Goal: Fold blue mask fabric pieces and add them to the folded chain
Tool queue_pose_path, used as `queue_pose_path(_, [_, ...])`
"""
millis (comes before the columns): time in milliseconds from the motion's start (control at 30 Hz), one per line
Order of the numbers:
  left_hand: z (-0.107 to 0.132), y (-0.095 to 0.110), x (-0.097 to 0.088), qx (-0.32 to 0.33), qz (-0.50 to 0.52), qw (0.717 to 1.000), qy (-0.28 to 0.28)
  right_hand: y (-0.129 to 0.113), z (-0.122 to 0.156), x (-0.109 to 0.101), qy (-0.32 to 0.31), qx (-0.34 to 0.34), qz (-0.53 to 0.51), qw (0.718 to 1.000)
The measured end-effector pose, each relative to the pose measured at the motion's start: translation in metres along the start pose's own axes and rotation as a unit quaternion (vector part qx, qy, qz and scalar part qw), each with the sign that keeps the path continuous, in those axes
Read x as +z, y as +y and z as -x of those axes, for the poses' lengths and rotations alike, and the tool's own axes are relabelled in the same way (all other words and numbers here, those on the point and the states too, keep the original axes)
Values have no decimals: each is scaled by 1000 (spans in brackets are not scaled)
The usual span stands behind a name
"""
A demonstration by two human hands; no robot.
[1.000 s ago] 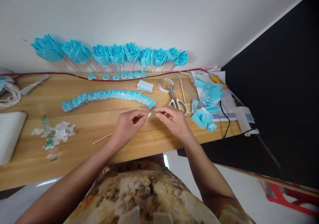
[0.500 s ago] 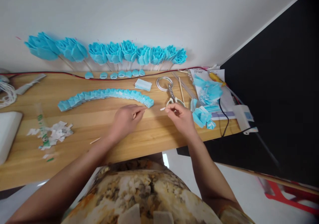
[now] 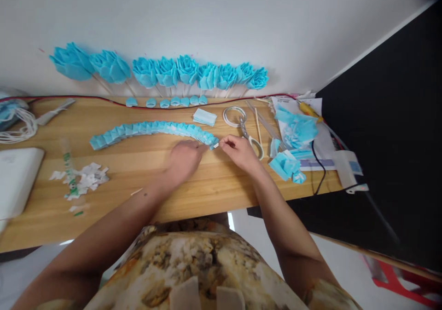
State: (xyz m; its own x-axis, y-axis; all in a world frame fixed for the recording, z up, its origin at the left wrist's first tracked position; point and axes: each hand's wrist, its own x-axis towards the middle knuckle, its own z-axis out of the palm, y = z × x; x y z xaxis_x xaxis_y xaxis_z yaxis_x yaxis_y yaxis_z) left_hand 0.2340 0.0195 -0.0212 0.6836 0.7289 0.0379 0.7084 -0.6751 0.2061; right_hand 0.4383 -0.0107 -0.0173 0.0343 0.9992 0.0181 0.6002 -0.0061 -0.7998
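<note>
A curved row of overlapping blue folded petals (image 3: 152, 128) lies across the middle of the wooden table. My left hand (image 3: 186, 160) is closed at its right end, fingertips pinching the last blue petal (image 3: 212, 143) from below; the hand is slightly blurred. Between the thumb and forefinger of my right hand (image 3: 240, 151) is a small white strip (image 3: 216, 145), touching that same petal or right beside it. Scissors with white handles (image 3: 243, 128) lie just behind my right hand, which partly covers them. A tape roll (image 3: 235, 108) sits under their blades.
Blue flowers on sticks (image 3: 188, 69) lean against the wall, with small blue petals (image 3: 165, 103) before them. A stack of blue sheets (image 3: 205, 117) lies behind the row. White scraps (image 3: 92, 175) are at left. Blue scraps (image 3: 286, 164) and a yellow-handled tool (image 3: 308, 109) are at right.
My right hand has moved left, bringing the white strip to the row's right end. My left hand stays at that end. The whole view has shifted slightly.
</note>
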Motion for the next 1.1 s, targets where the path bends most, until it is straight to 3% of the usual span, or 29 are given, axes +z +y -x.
queue_pose_path(200, [-1,-2,2,-1,28,1000,2,6,-7,16,21,38,-1,999])
queue_pose_path(600, [0,0,3,-11,6,1000,16,4,-6,24,57,72,73,993])
queue_pose_path(933, [1,-4,6,5,42,993,109,2,-6,26,63,80,103,989])
queue_pose_path(1100, [-4,2,5,25,7,997,66,1,-6,26,64,80,113,988])
